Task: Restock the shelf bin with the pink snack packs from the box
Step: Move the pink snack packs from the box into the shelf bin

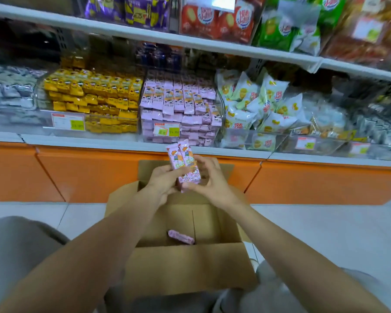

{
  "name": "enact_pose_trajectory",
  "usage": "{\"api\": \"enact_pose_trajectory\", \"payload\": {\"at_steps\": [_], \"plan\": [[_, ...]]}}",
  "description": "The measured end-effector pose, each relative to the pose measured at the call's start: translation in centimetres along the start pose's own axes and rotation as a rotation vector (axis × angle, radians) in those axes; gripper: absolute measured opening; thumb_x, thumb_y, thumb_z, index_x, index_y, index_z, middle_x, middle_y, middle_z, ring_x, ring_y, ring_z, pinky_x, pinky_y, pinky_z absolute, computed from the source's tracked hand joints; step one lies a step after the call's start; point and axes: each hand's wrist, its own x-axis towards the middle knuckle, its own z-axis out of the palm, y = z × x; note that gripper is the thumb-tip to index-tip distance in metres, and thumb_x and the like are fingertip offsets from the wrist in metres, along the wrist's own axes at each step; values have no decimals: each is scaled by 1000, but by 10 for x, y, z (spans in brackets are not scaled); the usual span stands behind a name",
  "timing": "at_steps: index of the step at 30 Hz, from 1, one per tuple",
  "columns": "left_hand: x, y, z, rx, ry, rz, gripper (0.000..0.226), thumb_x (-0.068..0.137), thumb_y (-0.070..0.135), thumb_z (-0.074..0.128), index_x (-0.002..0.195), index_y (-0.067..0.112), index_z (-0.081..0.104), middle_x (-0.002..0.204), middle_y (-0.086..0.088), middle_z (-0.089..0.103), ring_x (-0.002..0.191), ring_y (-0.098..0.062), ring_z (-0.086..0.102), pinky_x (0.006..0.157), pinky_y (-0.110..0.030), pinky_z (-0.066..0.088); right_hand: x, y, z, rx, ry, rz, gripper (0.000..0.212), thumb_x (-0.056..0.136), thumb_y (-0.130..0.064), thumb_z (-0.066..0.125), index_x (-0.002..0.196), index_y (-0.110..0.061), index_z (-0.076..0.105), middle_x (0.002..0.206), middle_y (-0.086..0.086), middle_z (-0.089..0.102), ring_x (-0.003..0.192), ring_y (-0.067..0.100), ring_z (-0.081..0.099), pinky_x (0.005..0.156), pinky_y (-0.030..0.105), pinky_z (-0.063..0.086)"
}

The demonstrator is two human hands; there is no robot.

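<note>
Both hands hold a small stack of pink snack packs (183,162) upright above the open cardboard box (185,265). My left hand (164,180) grips the stack from the left and below. My right hand (209,178) cups it from the right. One pink pack (180,236) lies on the box's bottom. Straight ahead on the lower shelf stands the clear shelf bin (220,114), packed with rows of the same pink packs (178,102).
A bin of yellow packs (93,98) stands left of the pink bin, and white-green bags (262,102) lie to its right. The shelf base is orange (88,172). The box stands on a pale tiled floor (314,227) between my knees.
</note>
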Motion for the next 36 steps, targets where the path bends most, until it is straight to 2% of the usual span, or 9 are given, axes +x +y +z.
{"api": "enact_pose_trajectory", "payload": {"at_steps": [5, 8, 10, 12, 16, 20, 25, 34, 36], "plan": [[4, 42, 34, -34, -10, 52, 17, 81, 13, 75, 96, 9, 69, 83, -6, 73, 60, -11, 67, 48, -18, 50, 19, -34, -23, -200, 202, -124, 76, 72, -29, 79, 138, -21, 43, 121, -1, 46, 117, 13, 47, 99, 31, 43], [15, 68, 50, 124, 17, 195, 25, 83, 30, 74, 76, 9, 62, 68, -3, 65, 56, -12, 58, 49, -18, 46, 40, -52, -44, -219, 300, -98, 70, 73, -31, 74, 136, -21, 45, 120, -4, 49, 114, 10, 49, 93, 30, 47], [24, 86, 57, 232, -32, 315, 38, 88, 41, 66, 76, 6, 62, 71, -8, 65, 62, -17, 63, 60, -26, 55, 57, -62, -59, -192, 379, -60, 67, 74, -37, 72, 134, -20, 47, 118, -6, 50, 112, 12, 51, 91, 29, 46], [38, 99, 59, 505, 1, 488, 39, 92, 44, 57, 96, 6, 67, 96, -12, 69, 88, -26, 67, 83, -41, 55, 76, -67, -74, -195, 448, -5, 62, 78, -36, 72, 132, -18, 49, 117, -6, 50, 110, 13, 51, 89, 28, 45], [70, 113, 49, 1224, 222, 935, 37, 97, 31, 49, 131, 16, 53, 137, -6, 51, 129, -27, 42, 103, -41, 35, 114, -66, -92, -263, 518, 94, 56, 80, -33, 68, 130, -16, 49, 124, 2, 52, 106, 18, 54, 84, 32, 45], [105, 115, 43, 1660, 117, 885, 64, 98, 39, 42, 153, 17, 19, 162, -1, 11, 149, -22, 3, 119, -44, 1, 145, -62, -88, -377, 512, 87, 51, 79, -35, 69, 121, -14, 50, 112, 0, 41, 94, 19, 49, 73, 28, 36], [120, 100, 24, 1634, 135, 1004, 60, 94, 30, 47, 150, 13, 30, 158, -3, 28, 147, -22, 18, 120, -46, 2, 170, -55, -73, -554, 478, 25, 47, 78, -40, 68, 113, -11, 56, 109, 5, 45, 85, 22, 50, 68, 29, 37], [118, 98, 20, 1661, 147, 1012, 63, 94, 30, 46, 152, 16, 25, 160, 0, 20, 149, -18, 12, 119, -43, -4, 170, -37, -72, -832, 442, -17, 49, 87, -47, 55, 122, -13, 62, 116, 12, 58, 114, 33, 44, 94, 40, 39], [117, 99, 19, 1661, 148, 1022, 64, 94, 30, 47, 152, 16, 24, 160, 0, 20, 149, -19, 12, 119, -43, -4, 164, -31, -74, -867, 387, -103, 54, 91, -54, 44, 131, -19, 57, 135, 8, 53, 128, 33, 38, 100, 42, 31]]}}
